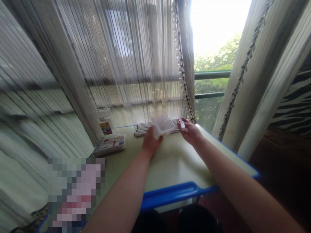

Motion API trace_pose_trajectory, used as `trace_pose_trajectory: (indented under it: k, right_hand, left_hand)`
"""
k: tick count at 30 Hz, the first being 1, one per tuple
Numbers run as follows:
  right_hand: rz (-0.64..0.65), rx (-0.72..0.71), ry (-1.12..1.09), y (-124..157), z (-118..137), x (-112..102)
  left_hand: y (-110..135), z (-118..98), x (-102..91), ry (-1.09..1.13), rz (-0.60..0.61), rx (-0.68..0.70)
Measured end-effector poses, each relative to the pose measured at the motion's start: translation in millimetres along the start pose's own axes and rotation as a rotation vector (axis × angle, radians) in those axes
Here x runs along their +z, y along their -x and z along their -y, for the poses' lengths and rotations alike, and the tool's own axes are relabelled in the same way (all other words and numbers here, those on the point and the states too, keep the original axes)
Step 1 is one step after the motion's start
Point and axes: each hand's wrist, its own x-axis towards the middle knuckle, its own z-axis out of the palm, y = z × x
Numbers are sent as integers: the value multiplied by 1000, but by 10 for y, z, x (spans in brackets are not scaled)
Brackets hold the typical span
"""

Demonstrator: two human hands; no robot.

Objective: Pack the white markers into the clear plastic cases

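My left hand is closed around a clear plastic container, tilted above the far part of the table. A round translucent piece, perhaps its lid, shows faintly behind it. To the right, my right hand grips a small white block that looks like an eraser, with the fingers wrapped around it. Behind and below the container lie several white-barrelled pens or markers in a row, partly hidden by my left hand and the container.
A flat clear case with a printed cover lies at the table's left. Behind it stands a clear case with a coloured label. The pale table has a blue raised edge. String curtains and a window border its far side.
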Motion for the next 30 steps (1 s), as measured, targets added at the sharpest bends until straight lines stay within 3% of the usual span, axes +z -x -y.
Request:
trace_pose_trajectory:
  k: [10, 17, 19, 23, 30]
  right_hand:
    - [173, -80, 81, 110, 8, 51]
    - [76, -313, 399, 157, -48, 65]
    - [51, -361, 395, 143, -33, 61]
    - [-19, -312, 302, 110, 21, 59]
    - [131, -399, 184, 129, 4, 64]
  left_hand:
    - [0, -6, -9, 19, 11, 2]
    - [-2, -9, -4, 43, -3, 11]
    - [4, -4, 0, 47, -6, 7]
    - [5, 2, 6, 57, -1, -2]
    - [-11, 12, 17, 79, -14, -24]
